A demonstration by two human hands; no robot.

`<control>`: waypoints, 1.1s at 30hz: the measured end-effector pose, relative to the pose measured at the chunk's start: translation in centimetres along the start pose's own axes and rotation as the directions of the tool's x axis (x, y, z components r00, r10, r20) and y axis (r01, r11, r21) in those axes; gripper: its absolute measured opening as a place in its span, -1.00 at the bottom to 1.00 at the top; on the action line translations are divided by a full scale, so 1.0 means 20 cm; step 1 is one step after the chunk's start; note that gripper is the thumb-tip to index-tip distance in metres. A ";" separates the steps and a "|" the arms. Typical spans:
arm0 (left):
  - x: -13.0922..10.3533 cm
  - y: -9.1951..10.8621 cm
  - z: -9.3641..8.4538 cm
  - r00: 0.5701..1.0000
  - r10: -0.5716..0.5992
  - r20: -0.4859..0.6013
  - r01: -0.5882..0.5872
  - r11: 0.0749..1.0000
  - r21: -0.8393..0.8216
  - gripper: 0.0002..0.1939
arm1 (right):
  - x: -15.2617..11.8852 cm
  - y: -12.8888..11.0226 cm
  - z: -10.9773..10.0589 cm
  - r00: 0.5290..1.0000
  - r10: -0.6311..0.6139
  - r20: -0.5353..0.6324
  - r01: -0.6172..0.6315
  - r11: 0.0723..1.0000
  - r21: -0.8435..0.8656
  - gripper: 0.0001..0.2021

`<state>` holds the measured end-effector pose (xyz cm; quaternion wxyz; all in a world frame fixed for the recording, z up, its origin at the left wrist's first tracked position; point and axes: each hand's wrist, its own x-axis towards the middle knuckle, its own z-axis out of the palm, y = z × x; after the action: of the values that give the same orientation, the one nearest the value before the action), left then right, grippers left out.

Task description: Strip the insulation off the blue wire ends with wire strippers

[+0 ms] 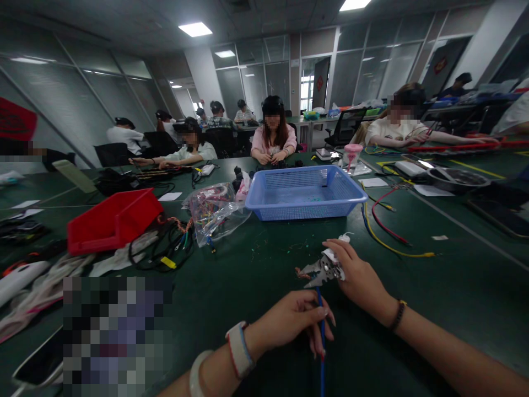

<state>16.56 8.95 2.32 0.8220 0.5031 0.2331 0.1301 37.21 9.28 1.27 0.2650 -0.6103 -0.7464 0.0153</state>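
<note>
Between the thumb and fingers of my left hand runs a blue wire, held upright in the view with its lower end leaving the bottom edge. My right hand is closed around a pair of wire strippers, whose handles are mostly covered by the palm. Their notched metal jaws point left, just above my left hand, and the top of the blue wire meets them. Bare copper strands show beside the jaws. Whether the jaws grip the wire cannot be made out.
A blue mesh basket stands ahead. To its left are a plastic bag of wires, a red bin and black cables. Yellow and red wires lie right. A phone rests near left. Several people sit beyond.
</note>
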 end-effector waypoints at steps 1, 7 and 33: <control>0.00 -0.01 0.00 1.000 0.006 0.003 -0.005 1.000 -0.004 -0.68 | 0.00 0.00 0.00 1.000 -0.012 0.009 0.012 1.000 0.015 -0.45; 0.01 -0.04 -0.02 1.000 0.004 0.016 -0.004 1.000 -0.003 -0.70 | -0.01 -0.01 0.02 0.998 -0.048 0.042 0.045 0.997 0.069 -0.42; 0.01 -0.03 -0.01 1.000 0.020 -0.018 -0.020 0.999 0.043 -0.66 | 0.01 -0.06 -0.05 0.998 -0.056 0.007 0.055 0.953 -0.298 -0.80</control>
<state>16.63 8.84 1.74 0.8075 0.5218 0.2382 0.1378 36.57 8.78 2.68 0.1711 -0.6221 -0.7567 -0.1054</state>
